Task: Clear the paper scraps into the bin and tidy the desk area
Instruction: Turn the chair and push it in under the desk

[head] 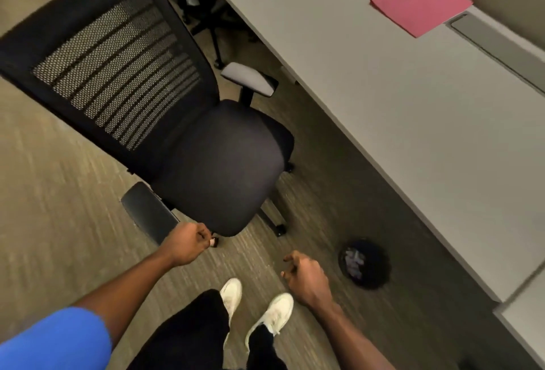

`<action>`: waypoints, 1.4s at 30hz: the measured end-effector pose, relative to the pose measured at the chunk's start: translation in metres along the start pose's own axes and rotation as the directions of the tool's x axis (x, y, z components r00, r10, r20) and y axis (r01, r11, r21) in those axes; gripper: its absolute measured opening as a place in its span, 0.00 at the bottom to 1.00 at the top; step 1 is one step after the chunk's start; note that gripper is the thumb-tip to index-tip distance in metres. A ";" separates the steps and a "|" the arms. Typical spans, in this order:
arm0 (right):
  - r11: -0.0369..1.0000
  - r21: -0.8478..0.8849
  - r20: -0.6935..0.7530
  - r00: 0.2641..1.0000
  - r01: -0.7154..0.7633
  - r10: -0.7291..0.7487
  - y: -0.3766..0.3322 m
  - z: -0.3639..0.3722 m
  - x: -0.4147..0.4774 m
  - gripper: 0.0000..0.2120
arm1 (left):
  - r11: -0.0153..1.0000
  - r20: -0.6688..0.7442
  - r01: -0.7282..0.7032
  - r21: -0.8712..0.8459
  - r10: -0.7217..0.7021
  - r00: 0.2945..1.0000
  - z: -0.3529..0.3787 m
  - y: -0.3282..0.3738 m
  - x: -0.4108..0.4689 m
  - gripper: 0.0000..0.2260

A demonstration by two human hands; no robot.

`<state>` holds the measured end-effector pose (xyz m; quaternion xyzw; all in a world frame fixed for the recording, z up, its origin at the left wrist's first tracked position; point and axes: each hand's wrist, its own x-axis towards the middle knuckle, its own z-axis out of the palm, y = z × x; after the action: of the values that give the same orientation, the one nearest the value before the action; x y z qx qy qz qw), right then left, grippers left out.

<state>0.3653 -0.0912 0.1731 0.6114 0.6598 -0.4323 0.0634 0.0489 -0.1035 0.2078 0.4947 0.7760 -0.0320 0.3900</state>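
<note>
Pushing the mesh-backed office chair (177, 110) toward the grey counter (383, 98) looks like the step in hand; gripping its padded armrest and rolling it straight would serve best. Left hand (185, 244) is curled loosely beside the chair's seat, holding nothing visible; right hand (303, 274) hangs half-open, empty. Paper scraps (354, 262) already sit inside the round black bin (365, 265), right of the chair.

The scene is dim and warm-toned, with soft, even indoor light and no hard glare; the grey desk (413, 110) at right is the brightest surface. Deep shadow lies under the desk edge and beneath the office chair (177, 122). Motion blur smears the carpet (44, 192) at left and the frame's corners, and wide-angle distortion tilts straight edges.
</note>
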 end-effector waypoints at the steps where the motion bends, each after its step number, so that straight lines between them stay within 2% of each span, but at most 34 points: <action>1: 1.000 -0.008 -0.002 1.000 0.005 -0.005 -0.006 0.004 -0.001 0.12 | 1.000 -0.030 0.001 -0.009 -0.001 1.000 -0.009 -0.005 0.001 0.04; 4: 0.999 -0.030 0.001 0.999 0.037 -0.037 -0.027 0.016 0.001 0.08 | 1.000 -0.138 0.003 -0.030 -0.007 0.990 -0.043 -0.022 0.008 0.05; 7: 0.996 -0.058 -0.018 0.998 0.065 -0.066 -0.057 0.027 0.006 0.14 | 0.996 -0.230 -0.014 -0.084 -0.006 0.973 -0.084 -0.045 0.020 0.05; 10: 0.994 -0.070 -0.030 0.995 0.088 -0.090 -0.093 0.043 0.015 0.14 | 0.992 -0.301 -0.064 -0.108 0.029 0.953 -0.129 -0.068 0.031 0.05; 13: 0.990 -0.100 -0.025 0.994 0.100 -0.103 -0.136 0.066 0.027 0.17 | 0.990 -0.378 -0.123 -0.069 0.088 0.922 -0.175 -0.092 0.038 0.06; 15: 0.985 -0.133 -0.018 0.993 0.114 -0.118 -0.168 0.087 0.035 0.20 | 0.985 -0.419 -0.175 0.005 0.161 0.894 -0.204 -0.108 0.041 0.05; 17: 0.971 -0.181 -0.016 0.987 0.155 -0.160 -0.200 0.112 0.042 0.22 | 0.960 -0.460 -0.239 0.149 0.281 0.842 -0.234 -0.122 0.044 0.07; 21: 0.942 -0.253 0.027 0.975 0.220 -0.221 -0.257 0.159 0.055 0.33 | 0.839 -0.462 -0.325 0.437 0.520 0.718 -0.292 -0.143 0.045 0.12; 23: 0.925 -0.299 0.033 0.971 0.237 -0.238 -0.279 0.179 0.060 0.39 | 0.764 -0.468 -0.325 0.557 0.612 0.637 -0.317 -0.153 0.045 0.16; 26: 0.904 -0.364 0.031 0.973 0.224 -0.229 -0.306 0.202 0.065 0.42 | 0.682 -0.499 -0.246 0.689 0.692 0.522 -0.349 -0.163 0.048 0.18; 28: 0.889 -0.408 0.058 0.978 0.207 -0.201 -0.316 0.213 0.067 0.42 | 0.669 -0.526 -0.137 0.731 0.680 0.511 -0.367 -0.167 0.052 0.21; 30: 0.878 -0.443 0.104 0.983 0.181 -0.151 -0.320 0.222 0.069 0.41 | 0.706 -0.578 -0.040 0.707 0.610 0.541 -0.380 -0.171 0.056 0.24; 32: 0.872 -0.462 0.129 0.985 0.160 -0.113 -0.319 0.229 0.070 0.41 | 0.778 -0.625 -0.005 0.628 0.508 0.592 -0.389 -0.175 0.061 0.29; 34: 0.875 -0.462 0.124 0.988 0.144 -0.097 -0.318 0.233 0.070 0.41 | 0.854 -0.644 -0.044 0.518 0.424 0.636 -0.392 -0.181 0.065 0.34; 36: 0.879 -0.458 0.119 0.989 0.133 -0.088 -0.317 0.234 0.069 0.41 | 0.889 -0.647 -0.115 0.443 0.406 0.645 -0.389 -0.188 0.065 0.36; 39: 0.879 -0.461 0.119 0.990 0.124 -0.077 -0.314 0.230 0.067 0.41 | 0.899 -0.673 -0.182 0.399 0.422 0.608 -0.380 -0.191 0.062 0.38; 42: 0.889 -0.444 0.100 0.992 0.109 -0.072 -0.309 0.224 0.065 0.39 | 0.925 -0.730 -0.214 0.313 0.379 0.569 -0.372 -0.187 0.054 0.41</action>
<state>-0.0165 -0.1496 0.1472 0.5307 0.7663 -0.2956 0.2091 -0.3242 0.0034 0.3688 0.6172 0.7657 0.1777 -0.0338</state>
